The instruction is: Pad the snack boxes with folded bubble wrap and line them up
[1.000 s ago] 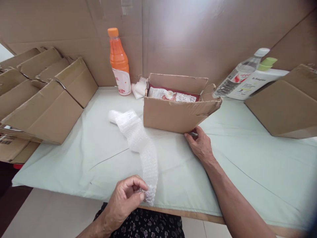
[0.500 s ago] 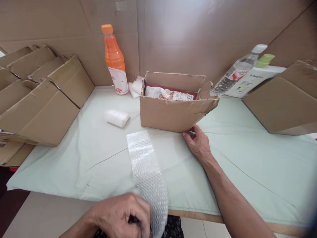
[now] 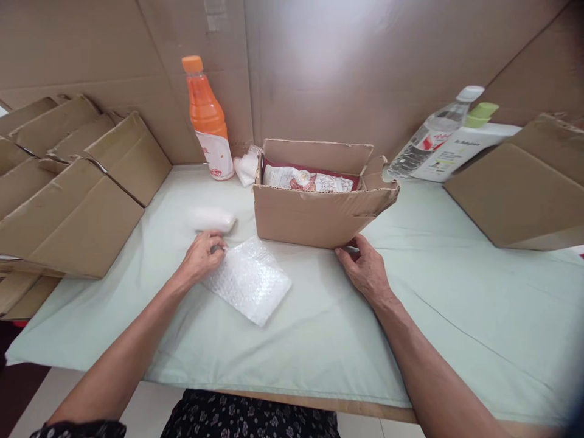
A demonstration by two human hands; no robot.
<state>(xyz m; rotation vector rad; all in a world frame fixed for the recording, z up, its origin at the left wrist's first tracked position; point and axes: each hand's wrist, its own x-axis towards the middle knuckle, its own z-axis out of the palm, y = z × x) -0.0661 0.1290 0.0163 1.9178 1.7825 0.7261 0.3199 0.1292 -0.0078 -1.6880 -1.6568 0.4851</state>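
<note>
A sheet of bubble wrap (image 3: 255, 280) lies folded over on the pale green cloth. My left hand (image 3: 203, 255) pinches its upper left corner, close to a rolled piece of bubble wrap (image 3: 213, 219). In the middle stands an open cardboard box (image 3: 303, 216) with its flaps up. Inside it I see a white printed packet (image 3: 292, 178) and something dark red. My right hand (image 3: 365, 267) grips the box's lower right corner, thumb in front; the other fingertips are partly hidden there.
An orange bottle (image 3: 210, 121) stands at the back left beside a crumpled white wrap (image 3: 246, 167). Several cardboard boxes (image 3: 68, 201) are stacked at the left. At the right, a clear bottle (image 3: 433, 137) and a white tube (image 3: 465, 152) lean near another cardboard box (image 3: 520, 188).
My left hand has moved from the table's front edge forward onto the cloth. The bubble wrap strip, before stretched toward me, now lies folded over. My right hand stays at the box corner.
</note>
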